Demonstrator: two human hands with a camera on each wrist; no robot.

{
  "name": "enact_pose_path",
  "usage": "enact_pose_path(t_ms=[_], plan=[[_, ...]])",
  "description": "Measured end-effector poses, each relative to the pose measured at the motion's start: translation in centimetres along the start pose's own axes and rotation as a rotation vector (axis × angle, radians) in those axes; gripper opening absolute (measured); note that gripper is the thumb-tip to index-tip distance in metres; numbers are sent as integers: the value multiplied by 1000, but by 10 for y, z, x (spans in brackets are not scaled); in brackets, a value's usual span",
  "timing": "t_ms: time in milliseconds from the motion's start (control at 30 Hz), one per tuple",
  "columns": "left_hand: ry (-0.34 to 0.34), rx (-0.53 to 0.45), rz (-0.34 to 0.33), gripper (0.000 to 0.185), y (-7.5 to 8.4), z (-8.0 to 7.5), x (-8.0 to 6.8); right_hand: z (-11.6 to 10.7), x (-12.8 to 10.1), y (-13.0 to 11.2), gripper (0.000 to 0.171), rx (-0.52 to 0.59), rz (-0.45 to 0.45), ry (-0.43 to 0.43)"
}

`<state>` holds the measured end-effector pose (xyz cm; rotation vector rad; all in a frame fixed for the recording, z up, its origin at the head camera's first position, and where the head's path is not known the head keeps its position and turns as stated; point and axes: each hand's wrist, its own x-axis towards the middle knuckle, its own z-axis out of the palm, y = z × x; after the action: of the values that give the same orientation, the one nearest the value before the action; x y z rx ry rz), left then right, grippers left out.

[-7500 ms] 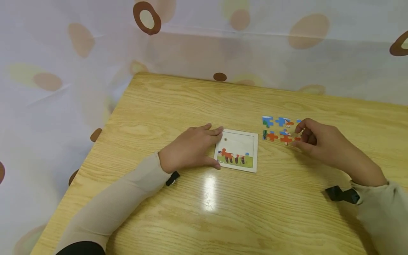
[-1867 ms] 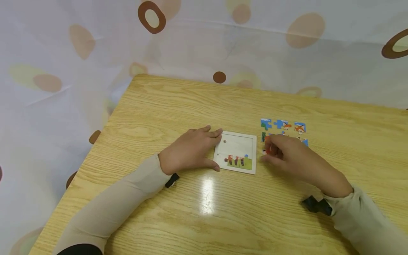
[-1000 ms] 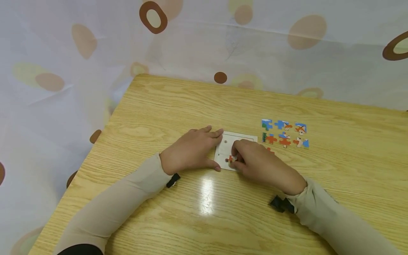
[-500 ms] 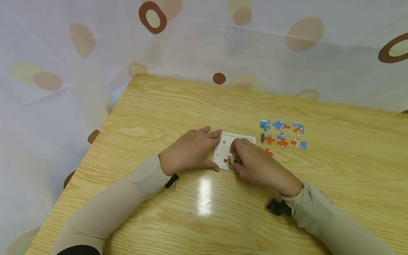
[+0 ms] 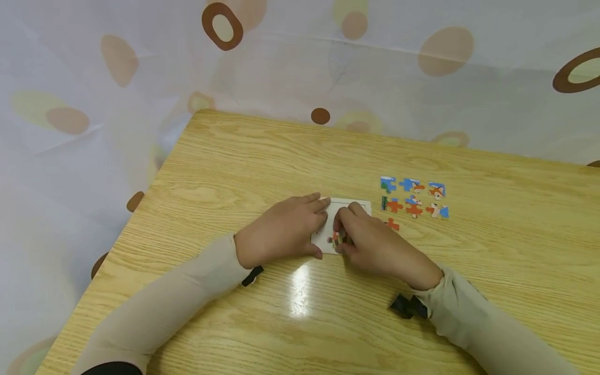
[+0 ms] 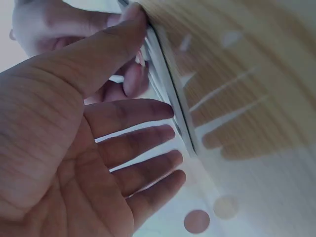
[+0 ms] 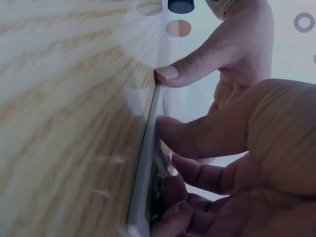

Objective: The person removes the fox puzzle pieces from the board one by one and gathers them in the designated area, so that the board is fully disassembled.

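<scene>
Puzzle tray (image 5: pixel 328 240) under right hand (image 5: pixel 375 247).

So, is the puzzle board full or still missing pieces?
Missing pieces: seven puzzle pieces lie loose on the table, right of the puzzle board.

I see the tray (image 5: pixel 330 245) near the middle of the table (image 5: pixel 244 156); my left hand (image 5: pixel 281 229) lies on its left edge, my right hand (image 5: pixel 375 247) over its right part; loose pieces (image 5: pixel 412 198) sit to the right, a curtain (image 5: pixel 94 78) behind.
</scene>
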<state>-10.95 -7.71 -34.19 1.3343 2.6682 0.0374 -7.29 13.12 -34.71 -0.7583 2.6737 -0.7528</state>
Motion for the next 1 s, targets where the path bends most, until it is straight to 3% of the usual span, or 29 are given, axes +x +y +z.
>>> enact_pose_path(t_ms=[200,500,633,733,833,1000], plan=[[-11,-61,29,65,4,-1,-2,-1,1,1,25,72,2,-32],[-76,-126,-32,46,0,-10,-9,-7,3,5,13,207,-65,-38],[-113,-111,-85,38,0,-16,-13,-21,1,9,11,271,-77,2],[-120,-101,-81,54,2,-17,-11,-42,-9,20,7,263,-80,44],[-106,-119,-31,71,5,-15,-6,-59,-25,38,9,223,-79,98],[-94,-82,34,65,6,-11,-3,-71,-50,69,25,119,-12,186]])
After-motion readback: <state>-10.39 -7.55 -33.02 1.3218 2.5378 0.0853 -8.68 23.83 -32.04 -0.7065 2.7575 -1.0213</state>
